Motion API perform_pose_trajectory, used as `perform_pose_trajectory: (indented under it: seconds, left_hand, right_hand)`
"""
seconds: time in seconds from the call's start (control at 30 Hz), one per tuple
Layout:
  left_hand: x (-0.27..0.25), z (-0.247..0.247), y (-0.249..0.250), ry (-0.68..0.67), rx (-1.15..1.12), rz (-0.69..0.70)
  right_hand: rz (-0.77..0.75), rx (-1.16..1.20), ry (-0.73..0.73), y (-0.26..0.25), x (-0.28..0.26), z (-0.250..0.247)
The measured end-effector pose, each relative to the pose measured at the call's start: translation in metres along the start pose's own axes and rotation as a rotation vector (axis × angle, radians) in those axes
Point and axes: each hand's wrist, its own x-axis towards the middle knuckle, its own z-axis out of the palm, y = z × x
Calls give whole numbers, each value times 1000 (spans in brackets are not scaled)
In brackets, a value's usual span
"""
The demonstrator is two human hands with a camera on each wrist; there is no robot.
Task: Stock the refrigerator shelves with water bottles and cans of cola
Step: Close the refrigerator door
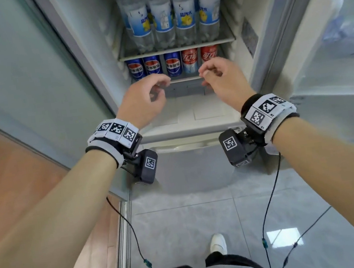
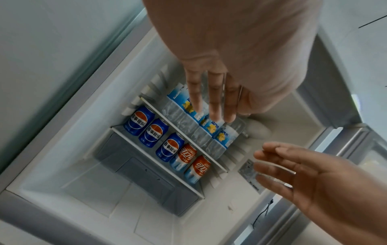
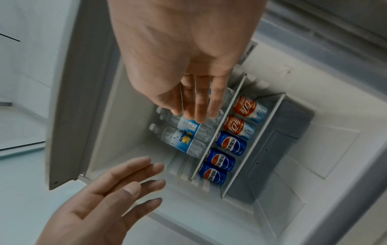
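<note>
Both hands are being held out in front of the open refrigerator (image 1: 102,80), nothing being gripped by either. The left hand (image 1: 143,102) and right hand (image 1: 223,80) are being kept apart, fingers loosely relaxed, just short of the lower shelf (image 1: 186,79). On that shelf three blue cola cans (image 1: 153,67) and two red cola cans (image 1: 190,60) are being displayed in a row. Four water bottles (image 1: 162,18) are being carried upright by the upper shelf (image 1: 177,49), beyond the hands.
</note>
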Motion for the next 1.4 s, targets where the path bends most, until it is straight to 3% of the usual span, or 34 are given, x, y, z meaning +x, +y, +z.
perform_pose_trajectory:
  seconds: [0.47,0.87,1.13,1.4]
  left_hand:
    - [-52,9,63,-98,-120,173]
    - [-27,77,204,-255,-171,390]
    - [7,167,315,-277,-123,513]
    - [60,262,404,-48,40,602]
  right_hand:
    - [85,-101,145,-48,-130,-71]
    - [144,-194,420,-32,-219,-215]
    - [183,-130,604,24,-238,-346]
    - [230,-67,788,99,-181,-485]
